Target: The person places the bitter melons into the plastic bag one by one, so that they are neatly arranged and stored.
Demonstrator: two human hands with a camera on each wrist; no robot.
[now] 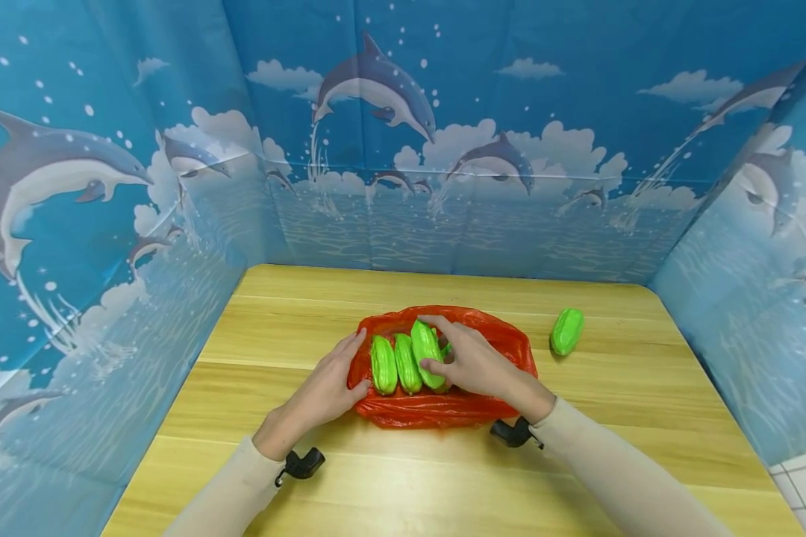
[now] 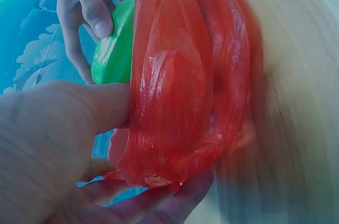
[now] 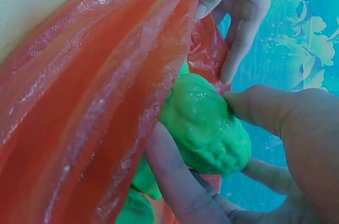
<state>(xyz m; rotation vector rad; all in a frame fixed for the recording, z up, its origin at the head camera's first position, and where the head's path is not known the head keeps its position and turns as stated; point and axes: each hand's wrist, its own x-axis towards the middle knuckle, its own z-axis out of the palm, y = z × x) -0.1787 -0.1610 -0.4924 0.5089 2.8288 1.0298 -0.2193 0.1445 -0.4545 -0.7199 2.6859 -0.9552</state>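
A red plastic bag (image 1: 436,415) lies with its mouth spread wide in the middle of the table. Inside it, two green, ribbed bitter melons (image 1: 383,365) (image 1: 407,364) lie side by side. My right hand (image 1: 475,364) grips another bitter melon (image 1: 426,344) at the right of these, thumb and fingers on its sides; the right wrist view shows its bumpy green end (image 3: 206,123). More green (image 3: 136,209) shows beneath it, partly hidden by the bag. At the bag's left end, my left hand (image 1: 322,389) holds the rim, thumb on the near side and fingers round the end.
A single bitter melon (image 1: 567,332) lies on the wooden table (image 1: 645,418) to the right of the bag. Blue dolphin-print curtains (image 1: 443,224) stand behind the table and along both sides. Each wrist wears a small black camera (image 1: 304,464).
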